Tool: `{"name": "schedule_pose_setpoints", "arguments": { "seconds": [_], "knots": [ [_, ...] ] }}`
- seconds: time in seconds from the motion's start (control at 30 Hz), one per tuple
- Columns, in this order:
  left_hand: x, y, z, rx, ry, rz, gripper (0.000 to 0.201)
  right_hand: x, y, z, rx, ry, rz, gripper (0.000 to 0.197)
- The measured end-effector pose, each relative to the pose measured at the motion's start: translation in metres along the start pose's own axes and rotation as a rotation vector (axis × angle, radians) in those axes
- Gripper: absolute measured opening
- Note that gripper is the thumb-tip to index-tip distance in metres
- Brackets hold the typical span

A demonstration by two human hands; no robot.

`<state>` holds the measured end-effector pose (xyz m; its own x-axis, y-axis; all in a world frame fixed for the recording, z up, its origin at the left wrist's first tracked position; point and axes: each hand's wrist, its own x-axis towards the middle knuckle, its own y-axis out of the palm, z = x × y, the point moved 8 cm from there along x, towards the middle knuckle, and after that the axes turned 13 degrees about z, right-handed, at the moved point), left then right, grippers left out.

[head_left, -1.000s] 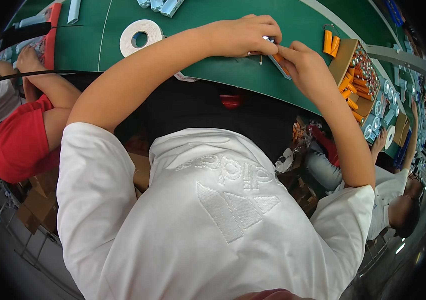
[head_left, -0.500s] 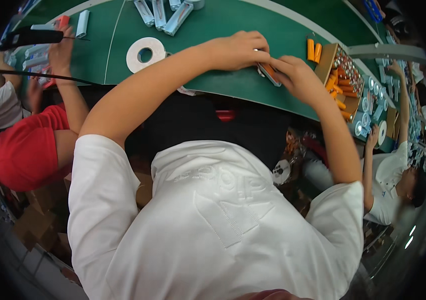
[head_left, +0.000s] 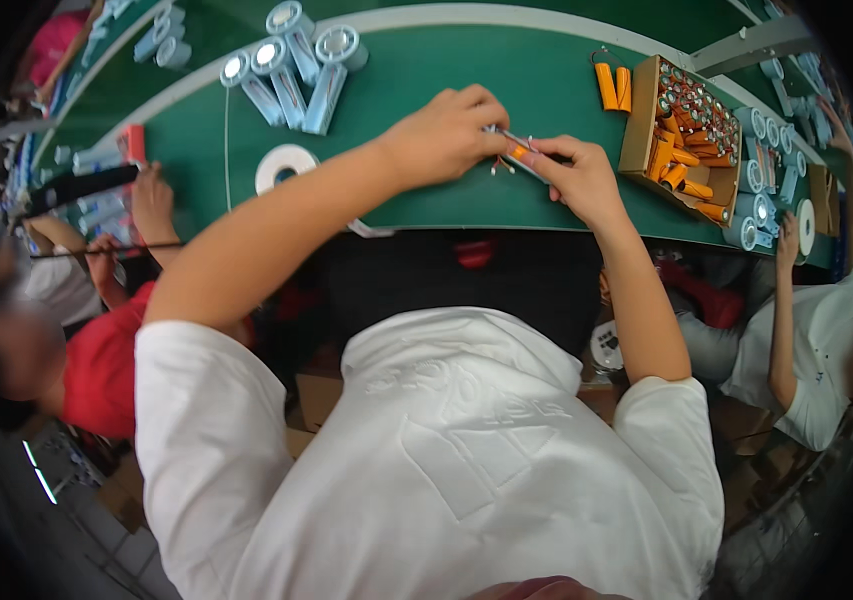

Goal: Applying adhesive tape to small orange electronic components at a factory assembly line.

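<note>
Over the table's front part, my left hand (head_left: 456, 132) and my right hand (head_left: 582, 182) hold one slim, light-coloured casing (head_left: 534, 167) between them. An orange cylinder, apparently a battery cell, shows inside the casing. My left fingers are bent round its far-left end, partly hiding it. At the other end, my right thumb and fingers pinch it near the cell. A small whitish bit sticks out below the casing, too small to name.
Left of my hands lie several pale-blue round-headed devices (head_left: 325, 98) and a white tape roll (head_left: 268, 170), partly behind my forearm. At right, a cardboard box (head_left: 638, 118) holds wired orange cells, with two loose cells (head_left: 606, 88) beside it. Co-workers sit on both sides.
The view has shifted, showing more of the table's far side. My right hand's grip on the casing has changed, with the thumb now on top by the orange cell.
</note>
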<state>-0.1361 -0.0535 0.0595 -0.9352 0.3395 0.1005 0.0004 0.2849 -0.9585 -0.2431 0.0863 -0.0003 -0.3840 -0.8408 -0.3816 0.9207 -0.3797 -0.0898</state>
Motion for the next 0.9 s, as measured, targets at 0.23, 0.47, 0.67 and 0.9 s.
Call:
{"name": "schedule_pose_setpoints", "arguments": {
  "seconds": [0.23, 0.47, 0.67, 0.9],
  "knots": [
    [0.002, 0.005, -0.004, -0.038, 0.033, 0.046, 0.025, 0.002, 0.001, -0.01, 0.038, -0.045, 0.032, 0.03],
    [0.03, -0.064, 0.051, 0.28, 0.047, -0.156, 0.031, -0.049, 0.013, 0.017, -0.239, -0.61, -0.391, 0.054],
    [0.063, -0.069, 0.217, 0.245, -0.555, -0.264, 0.031, -0.049, 0.014, 0.025, -0.437, -0.672, -0.445, 0.046],
    [0.114, -0.046, 0.127, 0.44, -0.593, -0.413, 0.048, -0.052, 0.0, 0.025, -0.496, -0.639, -0.423, 0.032]
  ]
}}
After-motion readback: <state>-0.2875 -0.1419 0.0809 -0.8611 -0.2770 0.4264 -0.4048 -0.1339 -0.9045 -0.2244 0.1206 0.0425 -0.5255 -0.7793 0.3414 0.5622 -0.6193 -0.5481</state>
